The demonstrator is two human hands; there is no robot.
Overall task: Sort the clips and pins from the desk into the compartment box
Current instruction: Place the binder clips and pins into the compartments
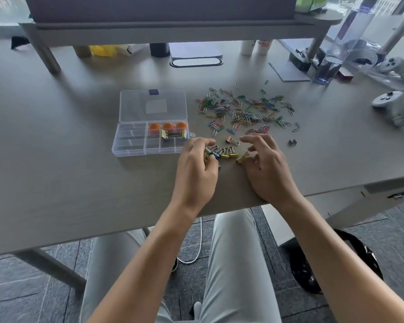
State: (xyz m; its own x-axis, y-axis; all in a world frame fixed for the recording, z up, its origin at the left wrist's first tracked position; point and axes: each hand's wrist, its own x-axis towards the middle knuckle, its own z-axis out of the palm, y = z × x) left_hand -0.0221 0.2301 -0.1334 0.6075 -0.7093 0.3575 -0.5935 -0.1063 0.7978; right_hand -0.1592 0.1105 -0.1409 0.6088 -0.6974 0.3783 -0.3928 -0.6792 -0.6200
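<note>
— Most of the sorting lies ahead, I'd say. How much is in the compartment box (149, 138) already?

— Little. Its lid is thrown back, and in the upper right compartments sit three orange round things (168, 127), blurred, so I won't name them. Just below them lie a few gold binder clips (173, 134). The left-hand cells look bare.

— And on the desk (79, 183)?

— A wide scatter of coloured paper clips (243, 110) right of the box, untouched as far as I can judge. Nearer the edge, a short row of small binder clips (229, 153), one pinkish clip (231, 141) apart from it, and a dark one (292, 142) off to the right.

— The hands?

— The left hand (196, 169) has its fingers curled round some of those clips at the row's left end. The right hand (266, 166) rests beside the row's right end, fingers bent over the desk; whether it pinches a clip, I cannot tell.
</note>
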